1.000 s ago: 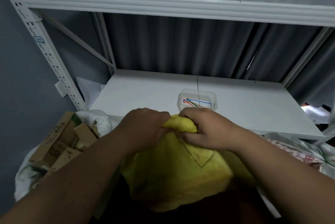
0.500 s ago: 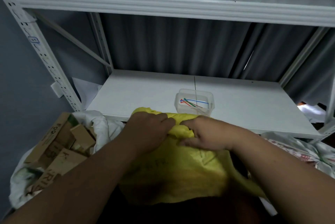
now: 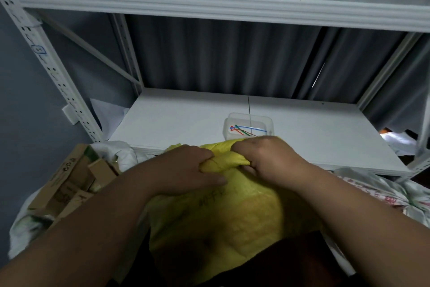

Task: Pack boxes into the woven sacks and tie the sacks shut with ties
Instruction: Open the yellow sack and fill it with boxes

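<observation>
White shelf w/ tub of ties; left hand & right hand clamped on yellow sack neck, boxes left

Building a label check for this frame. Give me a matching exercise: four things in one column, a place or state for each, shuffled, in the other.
Things:
1. yellow woven sack
2. clear plastic tub of coloured ties
3. brown cardboard boxes
4. white metal shelf

Places or states:
A. lying in an open white sack at the left
B. mouth bunched and gripped by the left hand and right hand
C. standing on the shelf behind the hands
D. bearing the tub, beyond the sacks

Pairs: 1-B, 2-C, 3-A, 4-D
</observation>
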